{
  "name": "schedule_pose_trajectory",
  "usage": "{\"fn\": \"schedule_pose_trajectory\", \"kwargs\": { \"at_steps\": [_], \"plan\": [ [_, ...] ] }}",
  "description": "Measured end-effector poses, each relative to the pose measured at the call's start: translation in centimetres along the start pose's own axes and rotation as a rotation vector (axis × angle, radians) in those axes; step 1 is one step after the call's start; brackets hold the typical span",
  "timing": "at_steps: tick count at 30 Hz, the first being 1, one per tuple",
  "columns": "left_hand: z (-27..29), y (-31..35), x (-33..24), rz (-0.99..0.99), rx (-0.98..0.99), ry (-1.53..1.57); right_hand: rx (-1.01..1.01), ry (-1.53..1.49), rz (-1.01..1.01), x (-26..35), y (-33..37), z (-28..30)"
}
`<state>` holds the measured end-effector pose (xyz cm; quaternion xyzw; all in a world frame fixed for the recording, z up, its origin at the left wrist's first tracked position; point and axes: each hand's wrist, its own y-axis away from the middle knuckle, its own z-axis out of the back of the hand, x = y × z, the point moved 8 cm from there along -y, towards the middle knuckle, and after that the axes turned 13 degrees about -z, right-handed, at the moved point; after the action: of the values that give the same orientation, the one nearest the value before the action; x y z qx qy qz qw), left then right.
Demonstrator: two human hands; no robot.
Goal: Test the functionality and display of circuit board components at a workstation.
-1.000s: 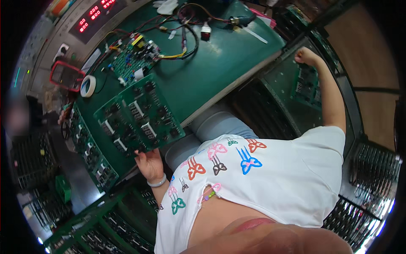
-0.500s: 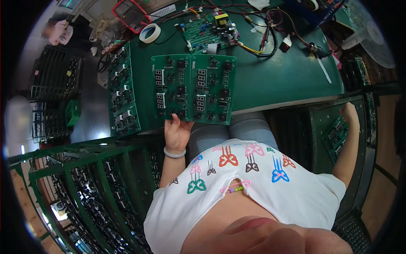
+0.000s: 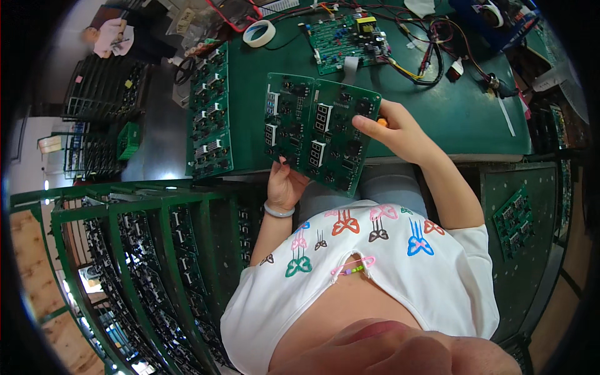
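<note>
A green circuit board panel (image 3: 300,140), joined from two halves with white-framed digit displays, is held up tilted over the table's front edge. My left hand (image 3: 287,185) grips its lower edge, thumb on the front face and the other fingers behind. At the panel's upper right edge, my right hand (image 3: 400,132) is closed with its thumb on the front; its other fingers are mostly hidden behind. A small orange item (image 3: 382,122) shows by the right fingers, too little of it to name. Beyond the panel lies another green circuit board (image 3: 344,44) with wires attached.
Several boards stand in a row (image 3: 209,115) at the left. Behind are a tape roll (image 3: 259,34), a red multimeter (image 3: 234,12) and tangled cables (image 3: 431,56). A green rack (image 3: 144,250) of boards stands lower left; another board (image 3: 515,222) lies at right. A person (image 3: 115,37) stands far left.
My right hand has come from the far right to the panel's right edge and taken hold. The panel has tilted, its right side turned downward. The whole view has shifted.
</note>
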<state>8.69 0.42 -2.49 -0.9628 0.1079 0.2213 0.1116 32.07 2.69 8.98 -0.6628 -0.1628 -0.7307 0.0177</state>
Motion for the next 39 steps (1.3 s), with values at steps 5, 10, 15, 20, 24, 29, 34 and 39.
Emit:
{"fn": "schedule_pose_trajectory", "kwargs": {
  "at_steps": [5,10,15,20,24,29,34,39],
  "plan": [
    [0.1,-0.4,-0.9,0.193,0.015,-0.113,-0.098,-0.052,0.025,1.7,-1.8,-1.3],
    [0.2,-0.2,-4.9,0.478,0.019,-0.805,-0.238,0.158,0.215,4.1,-0.8,-2.8],
    [-6.5,-1.1,-10.8,-0.502,-0.102,-1.205,-0.188,0.261,0.541,5.1,2.3,-5.4],
    [-18.1,-0.7,-8.8,-0.985,0.700,-2.043,0.069,0.485,0.503,2.7,3.8,-7.3],
    [-19.6,-2.3,-5.5,-0.747,1.001,-2.117,-0.019,0.420,0.590,2.1,4.7,-6.8],
    [-19.6,-2.8,-3.7,-0.586,1.121,-2.073,-0.051,0.488,0.601,0.9,5.1,-5.8],
    [-19.2,-2.9,-2.7,-0.622,1.169,-2.090,-0.160,0.466,0.713,1.0,5.8,-4.9],
    [-19.2,-2.9,-2.4,-0.683,1.183,-2.126,-0.252,0.525,0.767,0.8,6.5,-4.4]
  ]
}}
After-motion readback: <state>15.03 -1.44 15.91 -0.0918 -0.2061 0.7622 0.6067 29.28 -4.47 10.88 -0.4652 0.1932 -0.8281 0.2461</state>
